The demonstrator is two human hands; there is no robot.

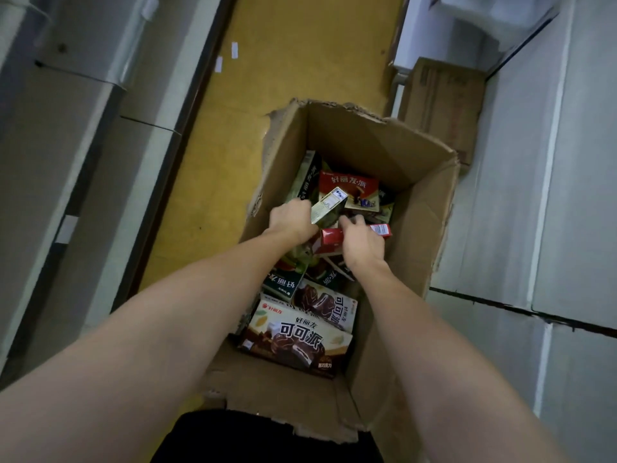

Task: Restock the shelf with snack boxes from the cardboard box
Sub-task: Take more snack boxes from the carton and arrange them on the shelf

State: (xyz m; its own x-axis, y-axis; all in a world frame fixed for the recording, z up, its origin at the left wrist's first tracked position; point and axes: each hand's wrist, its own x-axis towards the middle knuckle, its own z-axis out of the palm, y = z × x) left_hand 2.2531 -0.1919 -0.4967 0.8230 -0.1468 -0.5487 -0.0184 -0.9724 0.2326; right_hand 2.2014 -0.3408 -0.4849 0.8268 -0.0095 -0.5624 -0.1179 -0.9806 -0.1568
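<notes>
Yellow flooring [300, 61] runs between pale shelving to 12 o'clock, and on it stands the open cardboard box [417, 182], its torn flaps folded out so both arms can reach straight down among the jumbled snack boxes. At the heap's centre the left hand [292, 220] has its fingers clamped on a green snack box [329, 208], tilted up on end as if to clear its neighbours, while at its 4 o'clock the right hand [362, 242] curls round a red snack box [334, 236] lying flat. Brown cocoa-pie boxes [297, 339] wait untouched at 6 o'clock, so I judge the restock far from finished.
</notes>
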